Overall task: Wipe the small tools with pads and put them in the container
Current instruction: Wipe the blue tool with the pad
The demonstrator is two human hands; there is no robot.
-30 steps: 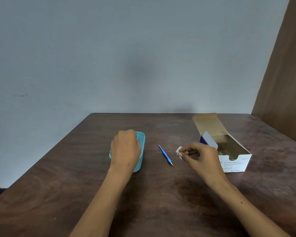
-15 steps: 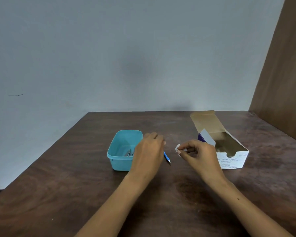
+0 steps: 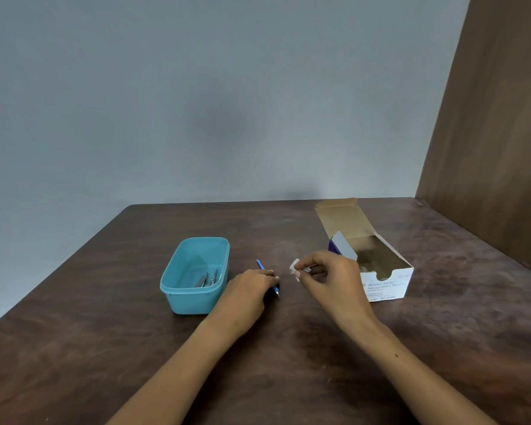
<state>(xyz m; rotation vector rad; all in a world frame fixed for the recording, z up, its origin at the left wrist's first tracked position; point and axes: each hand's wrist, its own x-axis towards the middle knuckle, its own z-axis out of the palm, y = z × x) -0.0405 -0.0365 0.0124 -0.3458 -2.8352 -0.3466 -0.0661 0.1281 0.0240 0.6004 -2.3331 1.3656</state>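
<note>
Box (image 3: 387,283) on the right side of the table (image 3: 105,348) read "Alcohol Swabs" on its white front panel; smaller lines of print under it were too blurred to read. Purple patch on the box's left end, brown cardboard lid flap folded up and back, top open, contents inside dim and unclear.

Right hand (image 3: 328,277) was raised just left of the box, thumb and fingertips pinching a small white pad (image 3: 295,265). Other fingers curled in.

Left hand (image 3: 249,289) was lying low on the table, fingers curled down over the middle of a thin blue tool (image 3: 260,264). Blue handle end stuck out past the fingers toward the far side, a pale tip showed at the near side. Whether the fingers had actually closed on it or just touched it, couldn't tell.

Teal plastic container (image 3: 193,299) sat just left of the left hand, no lid, with a few grey metal tools (image 3: 207,279) lying in its near right corner. Exact kind of tools not readable.

Table was dark brown wood-grain with worn lighter patches, far corner rounded. Plain grey-blue wall (image 3: 196,102) behind. Brown wood panel (image 3: 497,133) stood at the right edge.
</note>
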